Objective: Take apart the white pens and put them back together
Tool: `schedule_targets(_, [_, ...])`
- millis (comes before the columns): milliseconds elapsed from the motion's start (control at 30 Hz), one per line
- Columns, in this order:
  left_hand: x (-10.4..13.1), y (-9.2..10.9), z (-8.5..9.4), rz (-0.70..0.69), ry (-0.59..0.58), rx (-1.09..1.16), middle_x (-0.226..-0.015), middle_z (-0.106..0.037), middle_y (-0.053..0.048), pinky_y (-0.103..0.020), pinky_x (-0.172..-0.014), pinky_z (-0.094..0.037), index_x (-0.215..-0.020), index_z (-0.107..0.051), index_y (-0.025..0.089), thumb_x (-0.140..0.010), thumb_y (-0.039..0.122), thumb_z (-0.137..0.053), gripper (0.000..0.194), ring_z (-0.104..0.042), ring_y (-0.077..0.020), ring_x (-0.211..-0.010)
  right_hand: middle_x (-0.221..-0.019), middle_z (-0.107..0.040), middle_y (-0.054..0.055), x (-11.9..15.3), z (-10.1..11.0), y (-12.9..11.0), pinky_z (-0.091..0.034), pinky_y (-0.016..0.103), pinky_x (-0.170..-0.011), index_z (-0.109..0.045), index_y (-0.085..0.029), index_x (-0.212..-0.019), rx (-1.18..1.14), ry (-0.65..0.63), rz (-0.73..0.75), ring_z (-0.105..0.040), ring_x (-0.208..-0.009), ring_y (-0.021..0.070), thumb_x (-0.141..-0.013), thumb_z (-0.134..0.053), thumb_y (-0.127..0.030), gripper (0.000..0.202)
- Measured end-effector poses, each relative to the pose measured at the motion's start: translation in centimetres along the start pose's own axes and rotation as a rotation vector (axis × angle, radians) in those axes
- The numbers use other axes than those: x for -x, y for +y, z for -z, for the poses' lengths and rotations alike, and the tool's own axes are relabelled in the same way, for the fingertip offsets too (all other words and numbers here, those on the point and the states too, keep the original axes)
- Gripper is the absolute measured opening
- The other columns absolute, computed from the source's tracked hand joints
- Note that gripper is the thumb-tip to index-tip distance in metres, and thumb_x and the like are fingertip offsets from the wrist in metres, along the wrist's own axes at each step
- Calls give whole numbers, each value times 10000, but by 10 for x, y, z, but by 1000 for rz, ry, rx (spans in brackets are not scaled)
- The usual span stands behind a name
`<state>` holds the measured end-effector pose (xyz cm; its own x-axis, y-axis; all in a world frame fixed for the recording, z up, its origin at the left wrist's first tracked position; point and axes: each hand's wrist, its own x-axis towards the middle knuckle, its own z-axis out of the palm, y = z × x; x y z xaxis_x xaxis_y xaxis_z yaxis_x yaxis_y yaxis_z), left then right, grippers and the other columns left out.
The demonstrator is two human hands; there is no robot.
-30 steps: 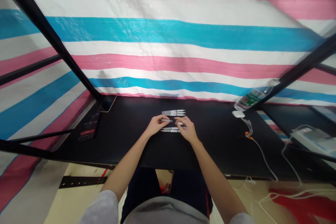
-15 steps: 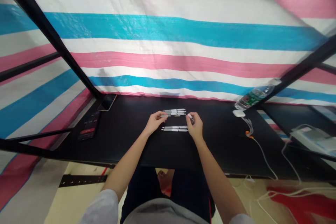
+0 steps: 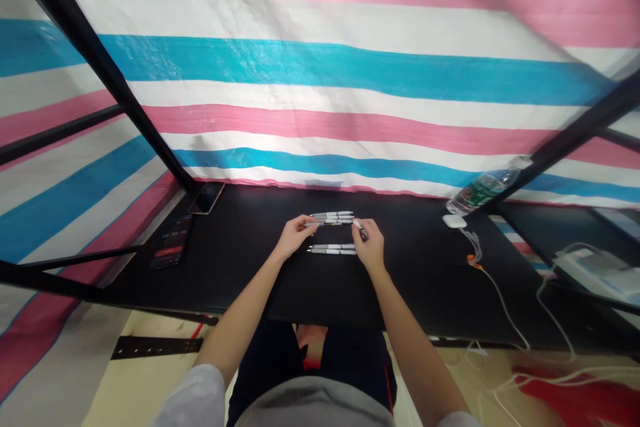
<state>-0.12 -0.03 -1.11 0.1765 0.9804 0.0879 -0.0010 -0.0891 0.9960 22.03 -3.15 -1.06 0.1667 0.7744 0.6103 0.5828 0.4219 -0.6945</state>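
My left hand is closed on the grey front part of a pen, and a thin refill seems to stick out of it to the right. Opposite it, my right hand pinches a short white pen barrel, apart from the left-hand piece or just touching its tip; I cannot tell which. Just behind my hands lie several white and grey pens side by side, tips to the left. Nearer to me lie two more pens, their right ends partly hidden by my right hand.
Two phones, one dark and one showing a timer, lie on the black table at left. A water bottle, a white charger and cables are at right. Striped sheeting hangs behind, with black frame bars at both sides.
My right hand has shifted slightly left, bringing the white barrel closer to the refill end. My left hand stays almost still. The whole view has tilted a little.
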Motion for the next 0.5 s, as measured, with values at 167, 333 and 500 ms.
schedule_targets(167, [1, 3, -1, -6, 32, 1, -737, -682, -35, -269, -679, -492, -906, -697, 140, -711, 410, -753, 337, -615, -133, -659, -871, -630, 65, 0, -1, 1, -472, 264, -603, -692, -189, -936, -10, -9, -12, -607, -809, 180, -901, -514, -289, 207])
schedule_targets(333, [1, 5, -2, -14, 44, -13, -732, -675, -33, -263, -665, -484, -913, -694, 143, -722, 396, -744, 321, -612, -134, -655, -857, -631, 65, 0, -1, 2, -453, 260, -568, -688, -183, -924, -16, -11, -20, -600, -792, 182, -893, -521, -289, 200])
schedule_targets(500, [2, 6, -2, -9, 35, -32, -721, -675, -34, -269, -665, -489, -916, -696, 145, -723, 400, -741, 323, -609, -138, -648, -853, -632, 64, 0, 0, 1, -464, 271, -600, -680, -190, -917, -23, -17, -6, -602, -800, 183, -895, -516, -288, 192])
